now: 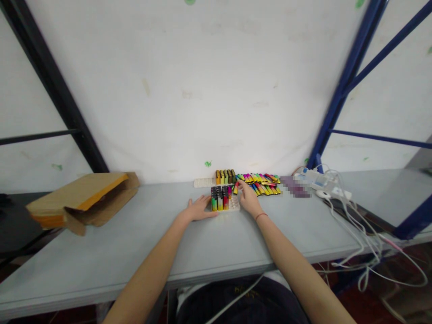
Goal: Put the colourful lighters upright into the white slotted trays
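Note:
My right hand point(248, 196) pinches a lighter point(235, 188) with a red and yellow body, just above the right part of a white tray point(235, 205). Upright lighters point(220, 199) in several colours fill the tray's left part, while bare holes show on its right. My left hand point(200, 209) rests against the tray's left side, fingers spread and thumb along the front edge. Behind it stands a second group of upright lighters point(225, 176) in another white tray point(203, 182). Loose lighters point(266, 189) lie in rows beyond my right hand.
An opened cardboard box point(83, 193) lies at the left of the grey table point(135, 252). White cables point(357, 220) and power strips point(315, 179) clutter the right end. A blue metal post point(340, 96) and a black one point(64, 94) flank the white wall.

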`<action>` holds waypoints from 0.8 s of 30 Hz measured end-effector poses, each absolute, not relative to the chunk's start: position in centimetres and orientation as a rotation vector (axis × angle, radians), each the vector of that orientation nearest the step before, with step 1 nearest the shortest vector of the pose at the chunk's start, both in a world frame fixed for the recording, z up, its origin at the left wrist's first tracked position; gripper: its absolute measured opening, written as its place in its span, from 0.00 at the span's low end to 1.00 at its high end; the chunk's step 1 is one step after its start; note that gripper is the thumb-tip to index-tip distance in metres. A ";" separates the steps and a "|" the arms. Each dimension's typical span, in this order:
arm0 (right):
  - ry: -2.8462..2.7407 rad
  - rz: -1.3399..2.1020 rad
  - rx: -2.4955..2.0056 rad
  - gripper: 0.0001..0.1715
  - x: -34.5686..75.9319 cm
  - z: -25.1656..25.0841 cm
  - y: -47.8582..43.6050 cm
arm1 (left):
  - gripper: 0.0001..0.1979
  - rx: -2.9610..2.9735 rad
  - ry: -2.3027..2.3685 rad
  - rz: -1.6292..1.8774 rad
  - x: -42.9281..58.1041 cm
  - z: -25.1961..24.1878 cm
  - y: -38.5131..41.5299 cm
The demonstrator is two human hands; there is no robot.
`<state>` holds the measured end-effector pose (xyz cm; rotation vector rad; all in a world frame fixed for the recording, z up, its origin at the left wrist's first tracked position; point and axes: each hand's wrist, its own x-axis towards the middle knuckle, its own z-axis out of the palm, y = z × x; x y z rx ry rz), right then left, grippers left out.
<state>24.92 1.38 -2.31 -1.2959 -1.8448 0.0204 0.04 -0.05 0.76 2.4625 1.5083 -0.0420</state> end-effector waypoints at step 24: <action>-2.004 -0.266 -1.863 0.11 25.1 -1.7 1.4 | 0.45 2.452 1.519 -0.075 0.2 1.0 -0.2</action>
